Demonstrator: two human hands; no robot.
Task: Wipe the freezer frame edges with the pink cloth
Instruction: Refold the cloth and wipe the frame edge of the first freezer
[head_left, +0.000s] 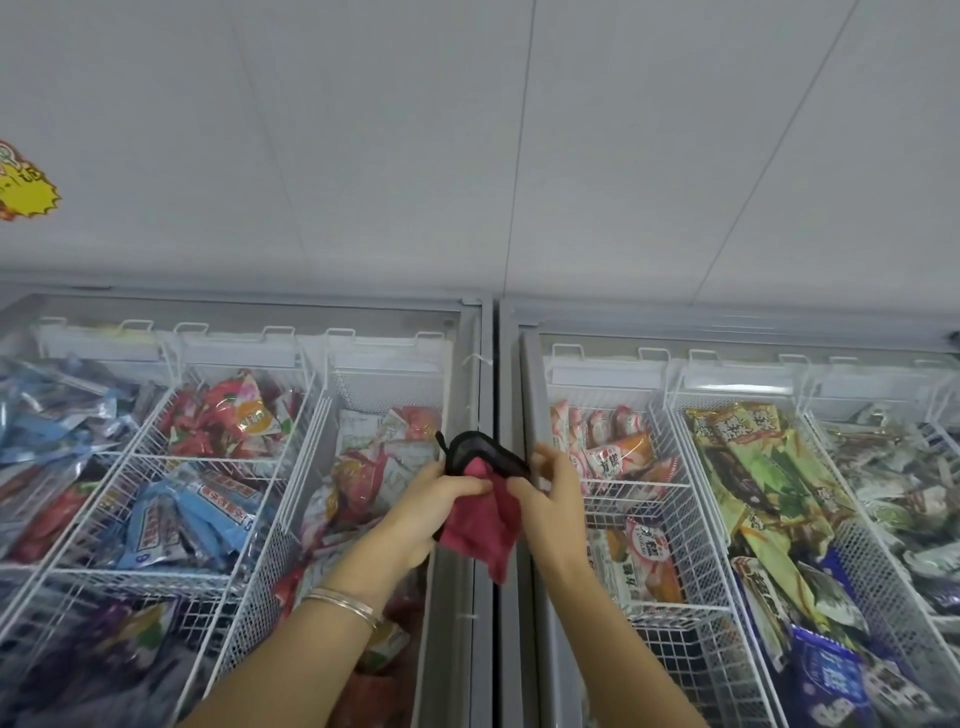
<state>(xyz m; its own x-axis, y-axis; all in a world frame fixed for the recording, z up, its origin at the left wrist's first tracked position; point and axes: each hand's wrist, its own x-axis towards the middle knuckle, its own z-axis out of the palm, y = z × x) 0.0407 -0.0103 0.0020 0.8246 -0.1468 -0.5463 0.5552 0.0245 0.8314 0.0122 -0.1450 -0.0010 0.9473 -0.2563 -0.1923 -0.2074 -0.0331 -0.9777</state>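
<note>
Both hands meet over the seam between two chest freezers. My left hand (435, 503) grips the pink cloth (491, 525) at its top, together with a black pad-like piece (480, 451) that sticks up above it. My right hand (545, 486) pinches the cloth's right edge with thumb and fingers. The cloth hangs down crumpled between the hands, above the grey frame edges (480, 623) that run toward me between the two freezers. It does not touch the frame.
White wire baskets of wrapped frozen snacks fill the left freezer (218, 467) and the right freezer (753, 493). A pale wall (467, 156) rises behind, with a yellow-red sticker (23, 187) at far left. A bangle circles my left wrist (343, 605).
</note>
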